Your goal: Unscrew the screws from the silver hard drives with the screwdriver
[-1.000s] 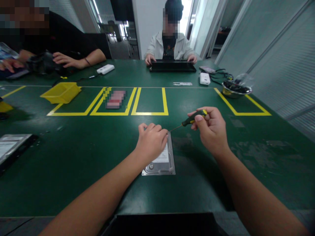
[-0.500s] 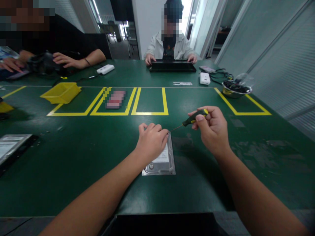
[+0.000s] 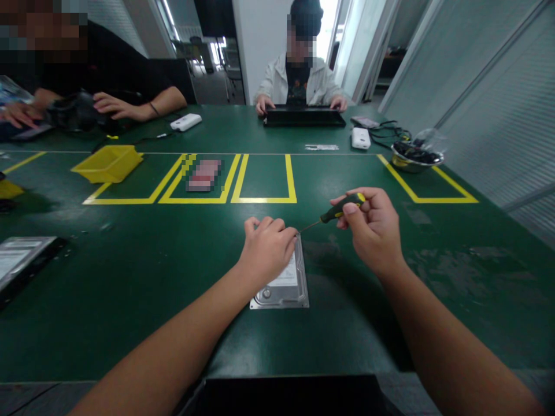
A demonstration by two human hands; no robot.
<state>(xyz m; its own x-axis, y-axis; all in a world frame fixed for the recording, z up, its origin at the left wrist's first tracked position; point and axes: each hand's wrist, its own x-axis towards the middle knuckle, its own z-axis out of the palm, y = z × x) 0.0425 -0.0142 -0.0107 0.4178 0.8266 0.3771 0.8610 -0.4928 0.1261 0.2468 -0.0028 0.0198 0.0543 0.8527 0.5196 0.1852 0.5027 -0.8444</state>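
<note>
A silver hard drive (image 3: 284, 292) with a white label lies flat on the green table before me. My left hand (image 3: 269, 248) is closed over its far part, fingers bent toward the far edge, hiding much of the label. In my right hand (image 3: 375, 231) is a screwdriver (image 3: 340, 209) with a dark green and yellow handle, gripped between thumb and fingers. Its thin shaft slants down to the left. The tip ends at the drive's far right corner, close to my left fingertips; what it touches there is too small to make out.
Another drive (image 3: 26, 254) lies at the left edge. Beyond are a yellow bin (image 3: 108, 164), a pink blurred item (image 3: 204, 176) and a metal bowl (image 3: 417, 159) of dark parts. Across the table, one person holds a black panel (image 3: 304, 117); another sits at far left.
My right hand and the screwdriver have shifted very slightly left. The left hand and the hard drive look unmoved.
</note>
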